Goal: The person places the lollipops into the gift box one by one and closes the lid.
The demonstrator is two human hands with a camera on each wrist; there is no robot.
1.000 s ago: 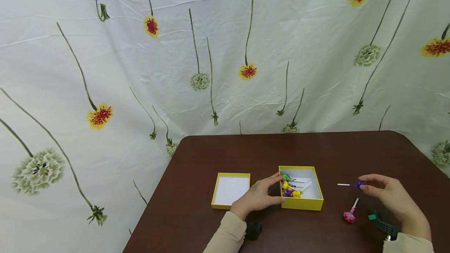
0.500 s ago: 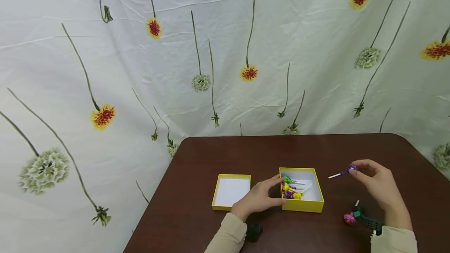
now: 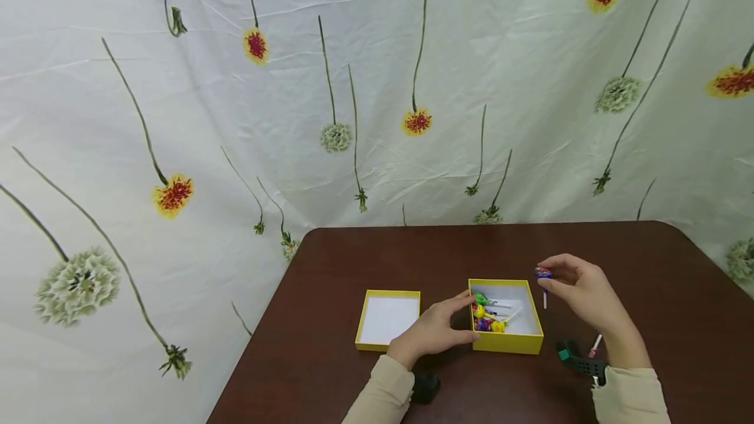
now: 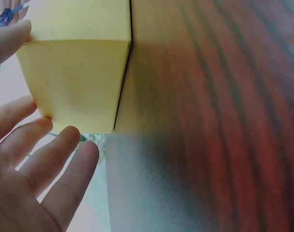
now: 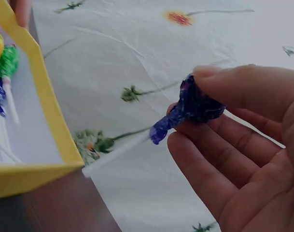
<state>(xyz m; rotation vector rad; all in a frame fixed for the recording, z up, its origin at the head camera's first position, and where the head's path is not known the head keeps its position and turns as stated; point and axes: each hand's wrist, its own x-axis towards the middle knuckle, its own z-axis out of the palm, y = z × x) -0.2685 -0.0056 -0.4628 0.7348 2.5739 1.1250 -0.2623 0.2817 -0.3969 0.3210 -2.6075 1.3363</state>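
Note:
My right hand pinches a purple-wrapped lollipop by its candy end between thumb and fingers. Its white stick points down beside the right wall of a yellow box. Inside the box, a green lollipop, a yellow lollipop and others lie along the left side, sticks mostly to the right. My left hand holds the box at its left side, thumb at the front corner and fingertips at the far corner, as the left wrist view shows with the yellow side wall between them.
A shallow yellow lid with a white inside lies left of the box, partly behind my left hand. Near my right wrist strap, the stick of another lollipop shows on the brown table; its candy is hidden. Flowered cloth hangs behind.
My right hand has carried the purple lollipop left to the box's right edge, and its stick has swung from pointing left to pointing down. The left hand and box have stayed put.

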